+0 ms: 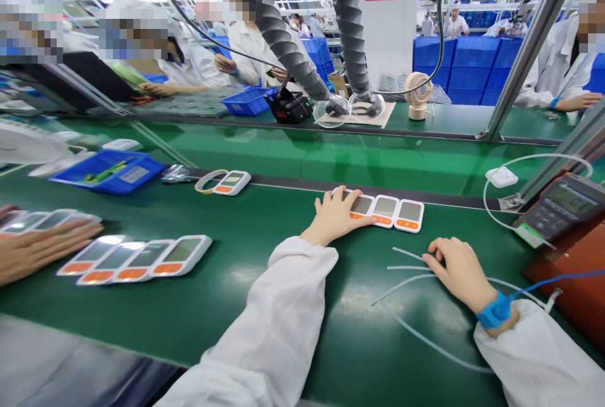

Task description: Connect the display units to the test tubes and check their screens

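My left hand [336, 215] lies flat on the green belt [265, 230], fingers spread over the left end of a row of white devices with grey screens and orange buttons [393, 212]. My right hand [457, 269] rests on the belt to the right, fingertips on thin white probe wires [410, 268]. A blue wrist strap [496, 311] circles that wrist.
Another row of the same devices [137, 258] lies at the left beside a co-worker's hand [45, 246]. A single device with a tape ring [225, 182] sits farther back. A blue tray [109, 171], a meter [562, 206], a small fan [418, 93] and seated people surround the belt.
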